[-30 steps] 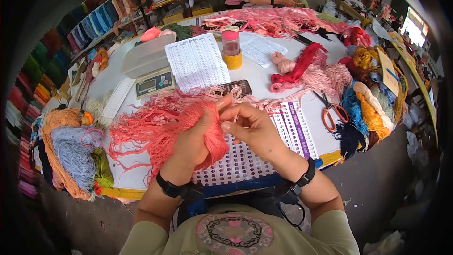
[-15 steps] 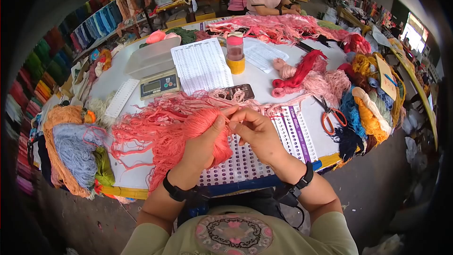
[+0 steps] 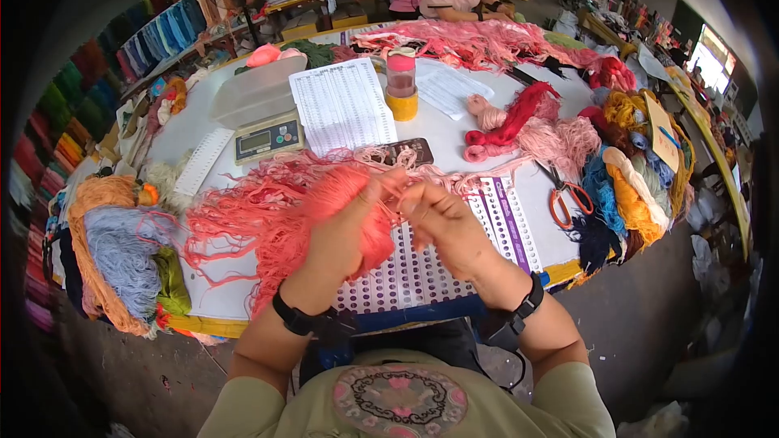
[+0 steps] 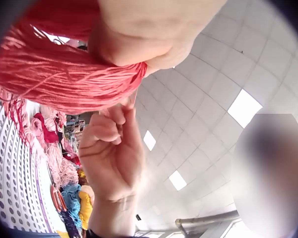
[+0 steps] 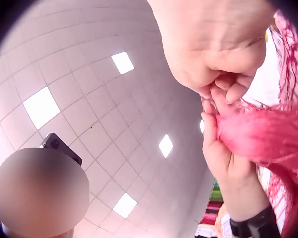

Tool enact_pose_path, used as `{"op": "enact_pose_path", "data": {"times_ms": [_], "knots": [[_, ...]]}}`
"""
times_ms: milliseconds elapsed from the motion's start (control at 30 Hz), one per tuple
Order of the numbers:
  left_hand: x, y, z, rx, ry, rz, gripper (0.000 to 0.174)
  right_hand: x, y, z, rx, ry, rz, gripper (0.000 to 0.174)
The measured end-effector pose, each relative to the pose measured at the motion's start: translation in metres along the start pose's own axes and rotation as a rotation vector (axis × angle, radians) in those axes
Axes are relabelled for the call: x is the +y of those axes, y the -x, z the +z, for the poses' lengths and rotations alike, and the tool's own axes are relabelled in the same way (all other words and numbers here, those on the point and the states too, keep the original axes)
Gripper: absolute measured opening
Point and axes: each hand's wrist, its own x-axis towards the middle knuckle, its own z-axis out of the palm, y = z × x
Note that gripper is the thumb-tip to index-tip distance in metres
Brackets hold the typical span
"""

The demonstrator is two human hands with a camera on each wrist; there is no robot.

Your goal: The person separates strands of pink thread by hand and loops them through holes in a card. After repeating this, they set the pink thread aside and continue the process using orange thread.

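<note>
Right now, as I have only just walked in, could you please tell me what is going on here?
A person is working on a bundle of coral-pink yarn at a table. The left hand holds the bundle, while the right hand pinches a thin strand at its edge. Loose coral strands lie beside them, and perforated strips lie below the hands. The scissors lie off to the right, untouched.
</note>
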Motion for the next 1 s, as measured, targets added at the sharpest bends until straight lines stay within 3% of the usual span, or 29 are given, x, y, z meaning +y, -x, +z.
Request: {"op": "enact_pose_path", "data": {"times_ms": [100,133,200,267,333,367,400,433,467,500,533,567,600,667,700,733,800,867,933,1000], "knots": [[0.013,-0.007,-0.035,-0.008,0.122,-0.107,0.034,0.0,-0.011,-0.043,0.28,-0.033,-0.328,0.009],[0.02,-0.008,-0.055,-0.015,0.168,-0.154,0.033,-0.013,-0.009,-0.056,0.338,-0.227,-0.367,0.008],[0.038,-0.01,-0.084,0.185,0.097,-0.073,0.024,-0.014,0.005,-0.114,0.272,-0.459,-0.313,0.008],[0.053,-0.01,-0.164,0.315,0.227,-0.018,0.016,-0.014,0.029,-0.175,0.33,-0.404,-0.259,0.012],[0.077,0.003,-0.266,0.388,0.353,0.028,0.01,-0.023,0.061,-0.244,0.423,-0.241,-0.385,0.012],[0.09,0.013,-0.262,0.532,0.385,0.138,0.011,-0.038,0.08,-0.277,0.658,-0.064,-0.443,0.013],[0.11,0.021,-0.248,0.676,0.412,0.248,0.013,-0.053,0.098,-0.313,1.04,0.02,-0.538,0.015],[0.119,0.023,-0.23,0.681,0.407,0.236,0.013,-0.072,0.121,-0.356,1.223,0.225,-0.569,0.014],[0.12,0.022,-0.205,0.46,0.424,0.243,0.015,-0.088,0.132,-0.384,1.393,0.442,-0.592,0.013],[0.112,0.018,-0.182,0.238,0.443,0.254,0.018,-0.091,0.111,-0.353,1.33,0.721,-0.654,0.015],[0.094,0.004,-0.155,0.191,0.474,0.157,0.021,-0.091,0.085,-0.318,1.246,0.996,-0.712,0.018],[0.075,-0.013,-0.124,0.14,0.502,0.057,0.026,-0.067,0.068,-0.334,0.951,1.002,-0.493,0.023],[0.051,-0.028,-0.108,0.122,0.458,-0.091,0.026,-0.058,0.042,-0.271,0.696,1.124,-0.41,0.025],[-0.007,-0.059,-0.09,0.115,0.299,-0.369,0.022,-0.012,0.0,-0.221,0.11,1.092,-0.506,0.018],[-0.032,-0.07,-0.077,0.132,0.185,-0.497,0.019,-0.006,-0.004,-0.176,0.046,0.94,-0.122,0.012],[-0.052,-0.074,-0.048,0.225,-0.018,-0.489,0.013,0.004,-0.01,-0.152,0.023,1.037,-0.028,0.01],[-0.092,-0.087,-0.065,0.056,-0.079,-0.708,0.016,0.038,-0.027,-0.148,-0.042,1.155,-0.124,0.007],[-0.111,-0.084,-0.052,0.165,-0.347,-0.707,0.022,0.061,-0.037,-0.156,-0.063,1.121,-0.134,0.009],[-0.12,-0.085,-0.052,0.125,-0.62,-0.656,0.023,0.064,-0.039,-0.157,-0.085,1.085,-0.139,0.011],[-0.13,-0.08,-0.049,0.077,-0.681,-0.573,0.024,0.061,-0.038,-0.157,-0.131,1.15,-0.049,0.012]]}}
